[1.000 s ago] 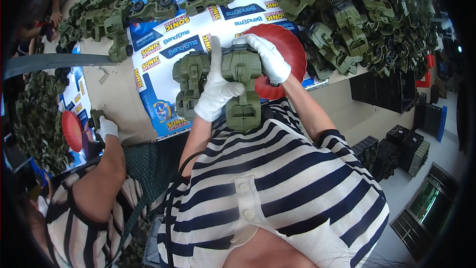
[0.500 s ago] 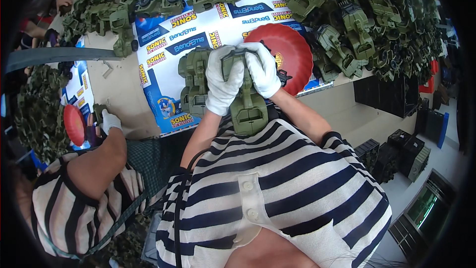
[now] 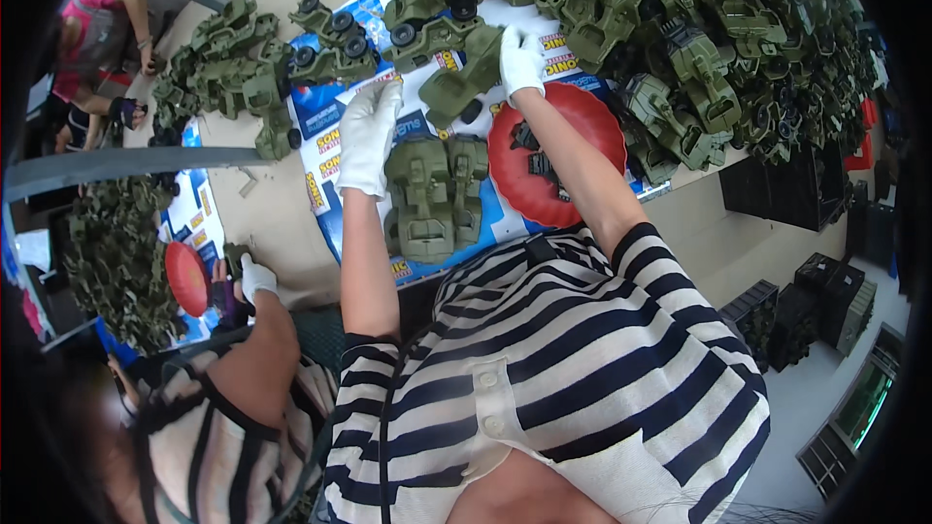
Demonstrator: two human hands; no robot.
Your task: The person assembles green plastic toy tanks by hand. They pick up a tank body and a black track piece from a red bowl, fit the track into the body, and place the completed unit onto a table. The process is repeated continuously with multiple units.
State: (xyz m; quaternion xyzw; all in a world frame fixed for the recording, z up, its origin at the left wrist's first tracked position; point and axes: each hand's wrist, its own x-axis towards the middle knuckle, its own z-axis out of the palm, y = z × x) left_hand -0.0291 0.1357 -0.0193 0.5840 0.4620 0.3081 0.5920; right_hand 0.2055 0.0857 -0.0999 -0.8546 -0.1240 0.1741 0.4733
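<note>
My right hand (image 3: 522,63), in a white glove, reaches toward the far side of the table. Its fingers are closed on the end of an olive-green toy military truck (image 3: 464,82), which lies tilted with a black wheel showing. My left hand (image 3: 369,141), also gloved in white, hovers over the printed sheet (image 3: 325,121) with fingers stretched out and nothing in them. Between my forearms, near the table's front edge, green toy truck bodies (image 3: 435,199) sit side by side. Under my right forearm is a red scalloped dish (image 3: 597,136) holding small black parts (image 3: 542,167).
Green toy trucks are heaped along the back and right (image 3: 704,68). More stand at the far left (image 3: 233,58). A grey metal bar (image 3: 146,160) juts in from the left. A co-worker's gloved hand (image 3: 257,277) works beside another red dish (image 3: 187,278). Black crates (image 3: 777,184) stand at the right.
Both hands were together on a toy truck close to my chest. Now they are apart: my right hand has the truck farther out, while my left has let go and moved left.
</note>
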